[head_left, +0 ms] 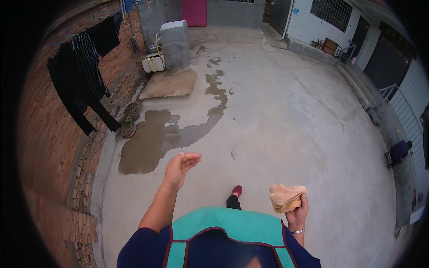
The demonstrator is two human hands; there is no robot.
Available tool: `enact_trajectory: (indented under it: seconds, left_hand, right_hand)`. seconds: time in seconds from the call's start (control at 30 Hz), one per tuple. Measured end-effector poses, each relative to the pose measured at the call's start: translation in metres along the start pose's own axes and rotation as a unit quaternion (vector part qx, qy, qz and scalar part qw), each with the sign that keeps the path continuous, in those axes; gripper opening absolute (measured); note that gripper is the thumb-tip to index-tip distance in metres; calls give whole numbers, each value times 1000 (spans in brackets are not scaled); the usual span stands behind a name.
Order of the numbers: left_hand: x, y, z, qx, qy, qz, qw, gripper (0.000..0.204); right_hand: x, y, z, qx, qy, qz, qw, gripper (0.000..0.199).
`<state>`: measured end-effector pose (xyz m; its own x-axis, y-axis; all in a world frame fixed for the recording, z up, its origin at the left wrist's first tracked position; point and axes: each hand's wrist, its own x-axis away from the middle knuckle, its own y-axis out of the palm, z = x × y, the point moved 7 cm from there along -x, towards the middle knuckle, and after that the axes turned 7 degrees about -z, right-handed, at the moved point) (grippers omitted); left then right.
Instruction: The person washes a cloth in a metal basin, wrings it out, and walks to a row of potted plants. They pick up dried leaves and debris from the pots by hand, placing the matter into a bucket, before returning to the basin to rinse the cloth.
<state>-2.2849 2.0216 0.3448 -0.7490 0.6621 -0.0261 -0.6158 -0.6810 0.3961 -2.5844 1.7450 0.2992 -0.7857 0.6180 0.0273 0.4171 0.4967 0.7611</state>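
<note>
In my right hand [298, 214] is a crumpled tan cloth [286, 198], pinched at its right side so that it bunches up in front of the fingers. My left hand [179, 169] is raised ahead of me with nothing in it, its fingers stretched out and slightly curved to the right. I wear a teal apron [228, 223] with dark red trim. Beneath it one foot in a red shoe [237, 191] shows on the concrete.
Wet patches [147, 143] spread over the concrete yard [286, 120] to the left. Dark clothes [73, 76] hang along the brick wall [44, 147], with potted plants [126, 127] below. A flat slab [169, 83] lies farther ahead. A white railing [404, 116] stands on the right.
</note>
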Motion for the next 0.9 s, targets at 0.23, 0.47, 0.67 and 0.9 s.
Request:
enact_trajectory:
  seconds: [0.23,0.47,0.67,0.9]
  left_hand:
    - [-240,-31,-21,21,-37,70,997,44]
    - [-447,-93,-26,40,-10,160,986,44]
    - [-676,-161,-43,46,-32,204,977,44]
    - [-1004,-135,2,22,-16,54,998,45]
  right_hand:
    - [-292,5,-12,1,24,-23,999,38]
    - [-589,62,8,29,82,-106,991,36]
    - [-812,61,41,21,94,-70,993,39]
    - [-1044,80,22,22,42,-50,998,41]
